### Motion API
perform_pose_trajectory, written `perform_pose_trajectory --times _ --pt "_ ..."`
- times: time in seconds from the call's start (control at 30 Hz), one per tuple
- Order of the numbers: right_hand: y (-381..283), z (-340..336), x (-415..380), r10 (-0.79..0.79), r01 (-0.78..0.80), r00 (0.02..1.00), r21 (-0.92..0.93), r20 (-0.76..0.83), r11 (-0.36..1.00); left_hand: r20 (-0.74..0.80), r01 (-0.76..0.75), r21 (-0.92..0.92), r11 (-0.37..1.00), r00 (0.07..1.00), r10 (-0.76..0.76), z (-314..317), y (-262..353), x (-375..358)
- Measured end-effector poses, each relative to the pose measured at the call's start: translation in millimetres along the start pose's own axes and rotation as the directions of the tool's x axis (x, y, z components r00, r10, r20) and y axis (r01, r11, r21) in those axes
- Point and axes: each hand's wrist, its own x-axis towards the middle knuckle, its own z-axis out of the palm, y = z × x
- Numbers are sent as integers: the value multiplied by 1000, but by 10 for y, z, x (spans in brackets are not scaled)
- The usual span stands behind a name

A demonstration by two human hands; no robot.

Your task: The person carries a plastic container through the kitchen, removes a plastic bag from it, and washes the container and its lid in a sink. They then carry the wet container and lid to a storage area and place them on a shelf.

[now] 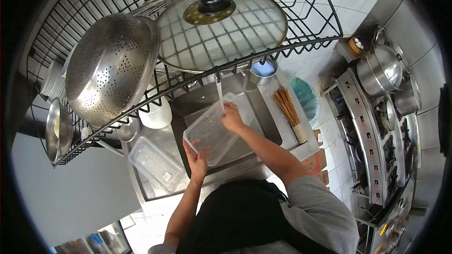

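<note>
Over the metal sink (261, 120), a clear plastic container (212, 129) is tilted between my two hands. My left hand (197, 160) grips its near left edge, with the fingers partly seen through the plastic. My right hand (231, 116) is closed at its far right part, beside the stream of water (220, 91) that falls from the tap. Whether the right fingers hold the rim or something small cannot be made out. A clear plastic lid (157, 163) lies on the counter left of the sink.
A wire rack (263, 55) hangs above the sink, holding a metal colander (110, 68) and a glass lid (221, 28). Right of the sink lies a bamboo brush (288, 113). A metal pot with blue contents (263, 69) stands behind; a stove (367, 136) is at the right.
</note>
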Motion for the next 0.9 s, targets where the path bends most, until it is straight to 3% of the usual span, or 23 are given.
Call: perform_pose_trajectory --times 0.03,0.1,0.2,0.3,0.33,0.43,0.47,0.53,0.6,0.7,0.73,0.77,0.83,0.87,0.9 --pt "-26 45 -43 2 -2 1000 1 -2 1000 2 0 1 1000 1000 0 -6 -18 4" --pt "-36 101 -86 -268 246 960 220 75 944 4 15 -60 998 1000 -14 30 -44 36" --pt "73 141 -33 -119 120 993 50 -12 992 19 24 -113 993 1000 -22 21 -97 86" --pt "38 105 -23 -90 87 995 46 49 995 45 34 -54 998 999 -31 125 -38 141" --pt "4 127 -61 -213 179 966 214 148 960 53 35 -58 998 998 -32 146 -61 159" --pt "-66 49 -41 -229 187 950 203 212 961 83 90 -150 985 994 -78 69 -128 171" --pt "-59 -55 23 -25 21 991 31 133 999 86 50 -171 984 996 -35 26 -151 159" --pt "43 -12 16 -21 16 998 -92 -52 996 114 31 -209 977 993 -7 115 -192 174" --pt "-110 -50 -100 -156 158 956 13 247 987 102 48 -211 976 994 -27 119 -251 190" --pt "-249 -64 -139 -107 99 940 41 324 994 99 30 -144 989 995 -16 -5 -300 246" --pt "-220 -196 -64 -25 75 943 -139 332 987 91 29 -135 990 996 -17 32 -271 216" --pt "-159 -251 -72 -35 84 940 -131 339 988 72 22 -126 992 997 -13 58 -237 191" --pt "-208 -109 -141 -63 94 977 -146 203 985 36 -18 -168 986 999 24 -17 -436 235" --pt "-242 -23 -183 -93 121 970 -115 227 986 31 -9 -154 988 999 14 -4 -429 264" --pt "-251 43 -244 -159 140 940 86 303 986 31 6 -143 990 1000 -1 -21 -404 280"
